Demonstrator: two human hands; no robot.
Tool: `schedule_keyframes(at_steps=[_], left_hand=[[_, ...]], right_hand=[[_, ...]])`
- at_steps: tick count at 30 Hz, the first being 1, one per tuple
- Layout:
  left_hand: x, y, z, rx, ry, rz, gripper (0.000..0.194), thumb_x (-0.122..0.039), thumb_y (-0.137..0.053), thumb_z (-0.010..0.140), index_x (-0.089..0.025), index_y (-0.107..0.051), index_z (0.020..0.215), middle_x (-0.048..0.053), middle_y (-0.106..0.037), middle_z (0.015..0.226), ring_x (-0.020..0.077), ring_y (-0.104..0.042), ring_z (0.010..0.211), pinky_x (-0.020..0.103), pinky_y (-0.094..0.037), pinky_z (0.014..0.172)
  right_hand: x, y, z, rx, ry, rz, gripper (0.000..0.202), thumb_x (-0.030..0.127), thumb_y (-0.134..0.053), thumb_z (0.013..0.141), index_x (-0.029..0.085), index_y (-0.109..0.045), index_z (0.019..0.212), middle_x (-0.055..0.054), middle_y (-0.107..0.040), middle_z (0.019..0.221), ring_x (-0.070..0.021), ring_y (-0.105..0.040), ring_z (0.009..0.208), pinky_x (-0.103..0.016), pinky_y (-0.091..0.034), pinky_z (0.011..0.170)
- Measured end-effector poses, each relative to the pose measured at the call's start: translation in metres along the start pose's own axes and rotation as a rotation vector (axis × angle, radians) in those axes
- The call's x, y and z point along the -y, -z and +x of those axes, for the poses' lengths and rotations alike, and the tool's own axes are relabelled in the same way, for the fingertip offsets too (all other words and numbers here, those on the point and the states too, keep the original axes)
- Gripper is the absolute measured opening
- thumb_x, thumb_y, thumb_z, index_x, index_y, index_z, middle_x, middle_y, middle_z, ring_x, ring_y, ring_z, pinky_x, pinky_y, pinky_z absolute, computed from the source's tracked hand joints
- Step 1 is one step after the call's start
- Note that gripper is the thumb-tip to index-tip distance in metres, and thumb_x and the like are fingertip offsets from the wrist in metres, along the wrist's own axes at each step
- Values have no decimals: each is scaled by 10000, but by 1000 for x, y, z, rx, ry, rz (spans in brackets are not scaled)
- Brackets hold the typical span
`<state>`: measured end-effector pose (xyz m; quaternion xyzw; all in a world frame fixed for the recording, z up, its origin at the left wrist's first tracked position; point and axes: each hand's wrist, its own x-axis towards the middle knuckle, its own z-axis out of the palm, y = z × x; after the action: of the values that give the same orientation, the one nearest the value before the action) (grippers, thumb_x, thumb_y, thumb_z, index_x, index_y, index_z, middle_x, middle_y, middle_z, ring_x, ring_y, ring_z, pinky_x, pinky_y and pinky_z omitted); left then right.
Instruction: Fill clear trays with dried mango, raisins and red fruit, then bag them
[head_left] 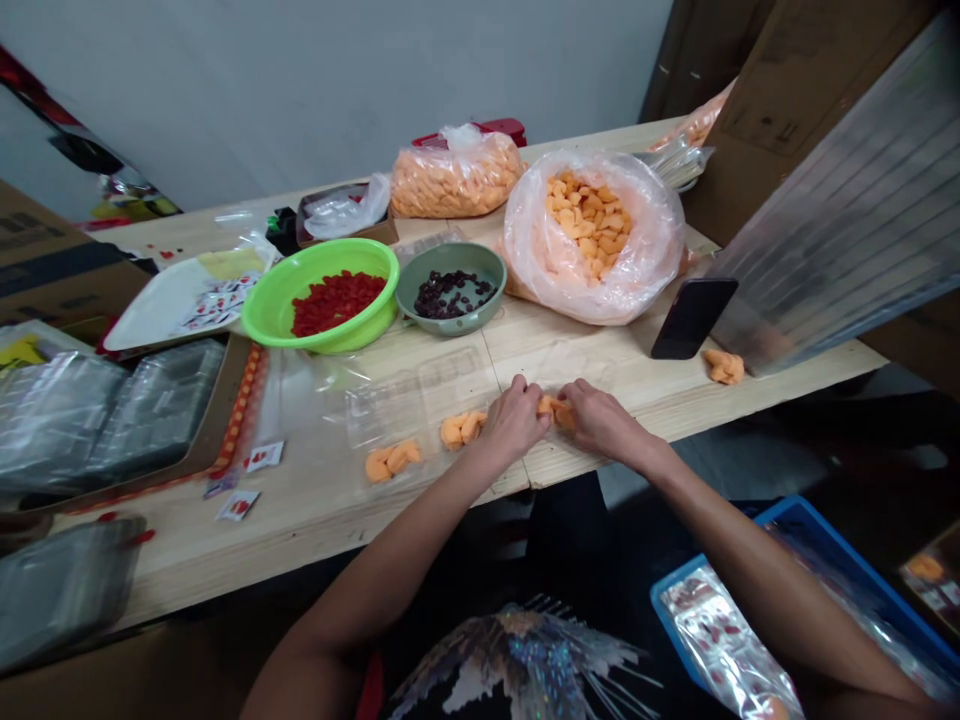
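Note:
My left hand (514, 418) and my right hand (598, 416) meet at the front edge of the wooden table (315, 520), both pinching a clear packet with orange snack pieces (555, 408) inside. Two more clear packets with orange pieces lie to the left, one (462, 428) beside my left hand and another (391, 460) further left. A loose clump of orange pieces (724, 366) rests at the right. What the fingertips do is partly hidden.
Behind stand a green bowl of red pieces (324, 296), a grey bowl of dark pieces (452, 288), an open bag of orange snacks (592, 232), a tied bag (454, 178), a black phone (691, 318), stacked clear trays (112, 410), small sachets (264, 456), and a blue crate (810, 540).

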<state>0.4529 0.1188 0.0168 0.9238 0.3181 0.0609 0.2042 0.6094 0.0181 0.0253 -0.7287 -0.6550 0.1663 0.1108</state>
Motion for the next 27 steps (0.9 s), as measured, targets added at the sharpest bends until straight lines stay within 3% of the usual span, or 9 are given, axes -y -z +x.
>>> schedule_keyframes(at_steps=[4, 8, 11, 14, 16, 20, 24, 27], left_hand=[[-1, -2, 3, 84, 12, 51, 154, -189, -566, 909, -162, -662, 1026, 116, -592, 1059, 241, -663, 813, 355, -518, 706], [0, 1, 2, 148, 30, 42, 179, -174, -511, 941, -152, -669, 1023, 113, -633, 948, 249, -659, 846, 362, -515, 765], [0, 10, 5, 125, -5, 74, 242, -254, -574, 929, -183, -669, 1140, 116, -626, 1082, 265, -627, 997, 379, -508, 863], [-2, 17, 13, 118, -171, 124, 334, -259, -612, 904, -251, -655, 1235, 93, -591, 1187, 275, -572, 1116, 394, -485, 940], [-4, 17, 20, 170, -212, 147, 277, -236, -576, 922, -238, -684, 1177, 88, -607, 1132, 272, -574, 1101, 392, -491, 924], [-5, 9, 28, 171, -142, 159, 182, -187, -537, 926, -176, -698, 1008, 96, -615, 1084, 255, -608, 1020, 361, -516, 820], [2, -4, 31, 82, -130, 135, 133, -192, -547, 926, -158, -665, 978, 102, -608, 1088, 245, -625, 987, 345, -518, 781], [10, -8, 32, 30, -118, 74, 134, -168, -515, 948, -159, -631, 1013, 87, -620, 1044, 226, -632, 947, 341, -518, 794]], right_hand=[[-10, -3, -20, -206, 6, 47, 434, -1, -477, 796, 173, -581, 1179, -107, -543, 1064, -209, -588, 876, -299, -488, 743], [-20, -14, -45, -146, 215, -24, 451, -51, -447, 720, 180, -579, 1085, -142, -552, 1155, -255, -571, 1026, -338, -516, 814], [-25, -14, -53, -186, 269, -58, 428, -64, -451, 688, 170, -579, 1022, -158, -575, 1196, -298, -545, 1110, -417, -490, 924], [-20, -5, -42, -249, 167, -40, 497, -34, -472, 748, 146, -551, 1205, -181, -532, 1275, -301, -531, 1142, -424, -470, 954], [-14, 2, -27, -203, 99, -71, 471, 40, -495, 825, 141, -529, 1283, -199, -503, 1288, -303, -542, 1105, -417, -471, 924], [-8, 9, 4, -2, 28, -182, 266, 103, -513, 840, 149, -611, 1083, -154, -557, 1071, -272, -562, 909, -368, -449, 787], [-16, 8, 21, 42, 149, -176, 282, 47, -539, 743, 150, -597, 999, -101, -561, 970, -224, -527, 845, -318, -411, 755], [-27, 7, 24, -1, 291, -188, 222, 42, -506, 775, 152, -611, 937, -108, -563, 983, -232, -510, 877, -337, -417, 787]])
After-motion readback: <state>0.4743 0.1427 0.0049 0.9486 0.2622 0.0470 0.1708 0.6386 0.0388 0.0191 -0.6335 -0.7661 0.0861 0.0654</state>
